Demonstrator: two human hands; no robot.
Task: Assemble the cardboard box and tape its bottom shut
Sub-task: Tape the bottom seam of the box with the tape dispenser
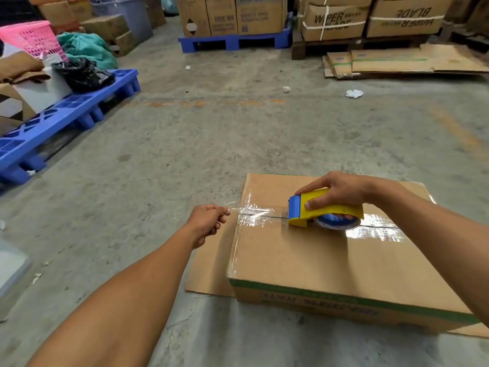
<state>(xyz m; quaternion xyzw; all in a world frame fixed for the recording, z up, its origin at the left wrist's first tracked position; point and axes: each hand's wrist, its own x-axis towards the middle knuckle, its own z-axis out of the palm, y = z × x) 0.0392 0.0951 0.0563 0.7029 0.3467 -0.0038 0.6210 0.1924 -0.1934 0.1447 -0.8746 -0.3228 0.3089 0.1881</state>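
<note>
Right hand [341, 193] grips the yellow tape dispenser [324, 210] from above, fingers wrapped over its top, thumb on the near side; grip closed around it. Dispenser has a blue front end and a blue-cored tape roll [337, 223], and it sits on top of the cardboard box [304, 258], on the centre seam. Left hand [206, 221] is fisted just off the box's left edge, fingers pressed together, pinching the crinkled free end of the clear tape [254, 214]. Tape runs from that hand across the left edge and along the seam to the dispenser's blue end. More shiny tape lies on the seam to the right of the dispenser, toward the right forearm. A strip of clear tape also runs down the box's left edge.

Box sits on the concrete floor [185, 154], flaps closed on the upward face, green stripe and green print on the near side wall. A flat piece of cardboard [209, 271] lies under it, sticking out left.

Background: blue pallet [66, 117] at left with a black bag [82, 74], pink basket [34, 38] behind it. Another blue pallet [235, 42] far centre carrying stacked cartons [232, 14]. Cartons printed WIPER BLADE [370, 18] at far right, flattened cardboard sheets [402, 63] on the floor in front of them. Small white paper scraps [354, 93] scattered on the floor.
</note>
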